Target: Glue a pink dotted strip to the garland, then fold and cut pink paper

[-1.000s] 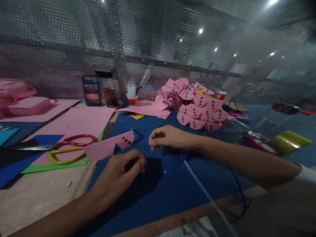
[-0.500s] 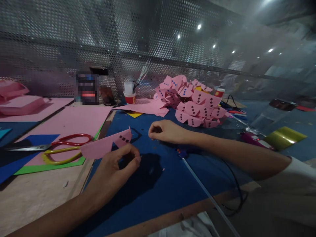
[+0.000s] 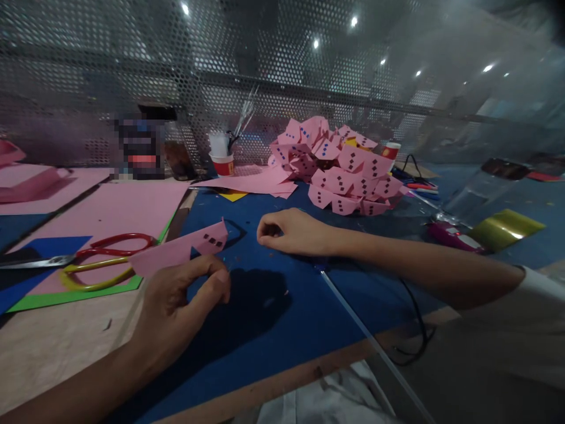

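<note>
A notched pink paper strip [image 3: 172,252] was laid across the blue tabletop's [image 3: 300,318] left edge, right of red-and-yellow-handled metal scissors [image 3: 90,266].

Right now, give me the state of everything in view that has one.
Left hand: curled, grip unclear
Right hand: curled, grip unclear
Scissors: lying flat, handles apart
Pink strip: notched, marked with squares
Pink pieces: heaped, marked
Gold sheet: curved
Purple device: red light showing
Left cup: upright, loaded

And there's the pink paper strip [image 3: 172,253], notched along its lower edge, slanting up rightward, left end across the scissors [image 3: 83,254], dark squares near its right tip
</note>
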The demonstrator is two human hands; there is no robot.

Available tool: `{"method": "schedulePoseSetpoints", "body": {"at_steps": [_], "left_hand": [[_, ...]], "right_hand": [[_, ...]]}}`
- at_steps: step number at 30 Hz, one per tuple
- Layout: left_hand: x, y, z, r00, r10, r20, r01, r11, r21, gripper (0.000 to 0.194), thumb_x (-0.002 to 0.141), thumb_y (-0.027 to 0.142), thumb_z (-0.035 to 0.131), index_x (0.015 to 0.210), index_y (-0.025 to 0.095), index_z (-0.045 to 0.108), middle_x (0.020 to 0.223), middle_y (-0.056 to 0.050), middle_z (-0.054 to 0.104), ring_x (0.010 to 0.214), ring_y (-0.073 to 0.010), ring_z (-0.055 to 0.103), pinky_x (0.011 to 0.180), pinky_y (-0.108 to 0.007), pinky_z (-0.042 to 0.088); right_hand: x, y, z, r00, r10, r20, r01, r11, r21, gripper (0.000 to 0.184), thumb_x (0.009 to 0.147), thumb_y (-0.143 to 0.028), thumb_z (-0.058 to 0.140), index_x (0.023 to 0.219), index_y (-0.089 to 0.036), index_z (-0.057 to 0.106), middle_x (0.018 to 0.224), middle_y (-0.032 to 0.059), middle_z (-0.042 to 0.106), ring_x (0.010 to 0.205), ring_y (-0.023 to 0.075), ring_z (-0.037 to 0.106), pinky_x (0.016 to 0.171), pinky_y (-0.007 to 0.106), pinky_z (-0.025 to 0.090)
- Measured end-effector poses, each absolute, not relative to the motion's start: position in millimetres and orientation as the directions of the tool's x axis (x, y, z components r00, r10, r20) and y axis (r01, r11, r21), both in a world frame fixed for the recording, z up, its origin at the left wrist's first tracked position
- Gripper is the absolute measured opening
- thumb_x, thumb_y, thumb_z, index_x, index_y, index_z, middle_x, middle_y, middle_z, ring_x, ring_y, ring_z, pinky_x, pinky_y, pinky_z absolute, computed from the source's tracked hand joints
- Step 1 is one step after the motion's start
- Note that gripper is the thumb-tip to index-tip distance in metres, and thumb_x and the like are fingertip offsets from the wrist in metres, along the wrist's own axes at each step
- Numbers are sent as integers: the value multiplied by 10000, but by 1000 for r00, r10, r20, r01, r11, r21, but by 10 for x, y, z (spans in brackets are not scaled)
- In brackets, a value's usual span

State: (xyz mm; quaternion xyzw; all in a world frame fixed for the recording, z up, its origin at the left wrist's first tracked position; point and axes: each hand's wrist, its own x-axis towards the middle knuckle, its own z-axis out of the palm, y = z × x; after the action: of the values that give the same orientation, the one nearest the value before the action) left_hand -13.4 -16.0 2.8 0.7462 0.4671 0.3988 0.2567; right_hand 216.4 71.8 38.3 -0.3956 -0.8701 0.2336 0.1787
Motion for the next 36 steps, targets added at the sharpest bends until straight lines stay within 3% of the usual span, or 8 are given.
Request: {"method": "schedulePoseSetpoints", "body": {"at_steps": [3,7,11,15,21,24,27,36], "left_hand": [[-131,-180,51,206,900,385,506,-435,745,290,926,337,518,662,240,589,629,20,619,628,-169,567,623,-289,396],[-127,-195,64,261,895,362,474,-445,759,268,916,350,524,673,244,567,619,13,606,616,-168,555,605,-287,398],[-101,-215,56,368,867,334,484,-486,727,279,904,351,534,652,231,555,591,11,581,555,-149,511,563,-284,376],[-52,-238,41,409,837,364,502,-539,676,262,899,310,520,656,221,561,605,21,595,559,-133,519,583,-266,393],[-55,-201,10,508,793,336,498,-589,637,229,897,257,505,678,218,560,604,15,609,575,-135,534,583,-255,404],[-68,-177,-6,562,738,374,479,-659,580,210,898,215,501,695,212,558,613,20,594,571,-125,527,578,-246,392],[-68,-171,-16,596,699,394,462,-700,544,196,905,197,511,714,208,550,631,27,582,583,-117,526,583,-237,379],[-59,-185,-36,631,683,368,452,-709,541,165,896,168,511,736,205,527,644,31,567,611,-118,522,605,-245,368]], "right_hand": [[2161,706,377,-641,758,117,597,589,-545,139,889,-187,617,940,-159,743,875,32,755,795,145,663,712,251,422],[2095,706,348,-726,682,91,569,669,-478,251,924,-159,568,1083,-185,761,1070,45,771,953,181,683,801,269,452],[2021,712,277,-836,545,64,496,800,-337,319,967,-147,532,1203,-213,738,1207,70,740,1078,222,666,875,316,456],[2010,723,238,-877,478,48,463,869,-176,330,1008,-184,506,1265,-210,712,1218,109,714,1090,247,647,878,364,425],[2015,861,282,-844,529,86,515,844,-148,202,988,-236,569,1055,-187,753,1092,84,721,996,213,648,828,335,380],[1965,997,260,-817,563,122,547,825,-142,207,994,-210,559,1115,-183,725,1158,84,719,1039,211,642,835,327,373],[1901,1136,199,-828,550,111,547,835,-57,233,1005,-217,552,1168,-194,717,1190,96,715,1055,224,639,830,329,371],[1756,1237,235,-866,498,49,500,859,106,169,993,-224,590,1045,-185,746,1057,63,753,982,211,652,777,324,332]]}}
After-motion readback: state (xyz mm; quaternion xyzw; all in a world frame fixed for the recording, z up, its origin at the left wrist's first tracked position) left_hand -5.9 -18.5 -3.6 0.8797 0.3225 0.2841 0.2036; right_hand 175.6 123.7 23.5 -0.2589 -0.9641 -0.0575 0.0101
